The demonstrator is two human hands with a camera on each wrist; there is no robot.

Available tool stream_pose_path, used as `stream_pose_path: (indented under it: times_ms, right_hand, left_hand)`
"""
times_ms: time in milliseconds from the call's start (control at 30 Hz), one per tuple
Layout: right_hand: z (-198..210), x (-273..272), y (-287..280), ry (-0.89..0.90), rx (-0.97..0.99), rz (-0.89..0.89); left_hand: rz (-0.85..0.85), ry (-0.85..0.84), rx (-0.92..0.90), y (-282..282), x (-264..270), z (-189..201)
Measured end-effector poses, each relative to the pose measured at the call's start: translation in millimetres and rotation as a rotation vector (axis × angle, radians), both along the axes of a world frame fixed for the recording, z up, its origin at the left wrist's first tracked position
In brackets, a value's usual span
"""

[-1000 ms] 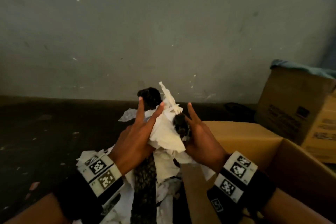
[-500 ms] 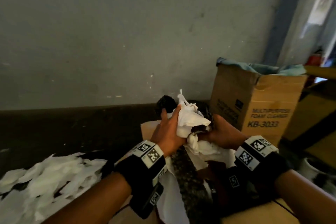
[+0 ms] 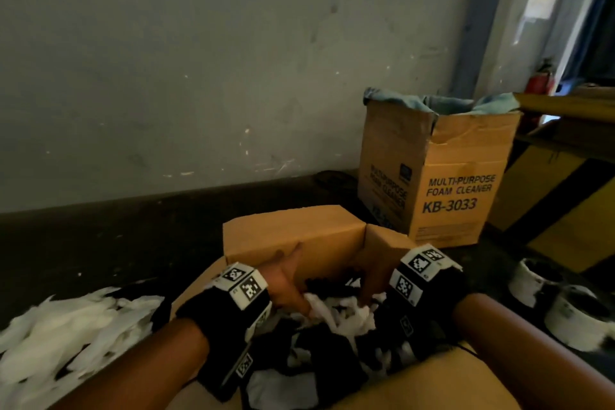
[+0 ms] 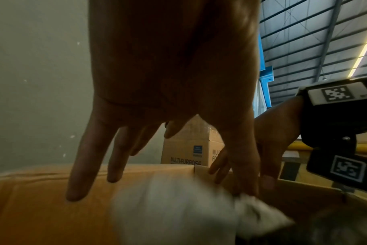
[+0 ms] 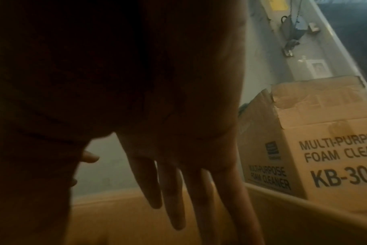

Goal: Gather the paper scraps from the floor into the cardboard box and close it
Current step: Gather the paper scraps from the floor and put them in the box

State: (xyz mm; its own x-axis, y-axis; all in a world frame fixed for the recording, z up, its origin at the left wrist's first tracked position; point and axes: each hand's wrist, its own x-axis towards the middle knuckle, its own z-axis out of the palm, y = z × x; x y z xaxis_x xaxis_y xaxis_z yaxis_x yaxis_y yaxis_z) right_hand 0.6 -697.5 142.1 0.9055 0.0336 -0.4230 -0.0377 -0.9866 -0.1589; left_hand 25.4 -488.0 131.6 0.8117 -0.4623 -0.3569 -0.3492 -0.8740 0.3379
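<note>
The open cardboard box (image 3: 293, 236) stands in front of me, with white and dark paper scraps (image 3: 342, 313) heaped inside. Both hands reach down into it. My left hand (image 3: 288, 280) hangs over the heap with straight, spread fingers (image 4: 115, 157), and its thumb touches a blurred white scrap (image 4: 174, 207). My right hand (image 3: 372, 280) points straight fingers (image 5: 172, 190) down at the scraps and grips nothing. A pile of white scraps (image 3: 66, 336) lies on the dark floor left of the box.
A taller carton (image 3: 442, 176) marked foam cleaner, a blue cloth in its top, stands behind the box on the right. White round containers (image 3: 539, 283) sit on the floor at right. A grey wall (image 3: 233, 76) runs close behind.
Both hands carried a bundle of scraps rightwards and down into the box and let it go. Their fingers now hang straight over the heap.
</note>
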Motion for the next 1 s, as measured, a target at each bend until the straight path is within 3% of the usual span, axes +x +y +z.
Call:
stream_pose_path:
  times_ms: [100,233,367,533,767,867,1000]
  right_hand:
    - [16,6,4,0.009,-0.069,0.027]
    - [47,-5,37,-0.080,0.006,0.108]
    - [64,-11,106,-0.128,0.133,0.261]
    - [65,-11,225,-0.078,0.224,0.479]
    - [-1,-1,386,-0.055,0.213,0.602]
    - [-44,7,433,0.021,0.134,0.555]
    - [-84,17,460,0.057,0.092,0.406]
  left_hand:
    - [-0.001,-0.006,0.006,8,-1,22]
    - [-0.046,-0.147,-0.169,42,-23,40]
    - [-0.016,-0.282,-0.335,115,-46,40]
    - [0.153,-0.326,-0.296,239,-73,16]
    - [0.373,-0.029,-0.075,412,-112,-53]
    - [0.397,0.084,-0.013,462,-124,-84]
    - [0.418,0.063,0.023,507,-115,-111]
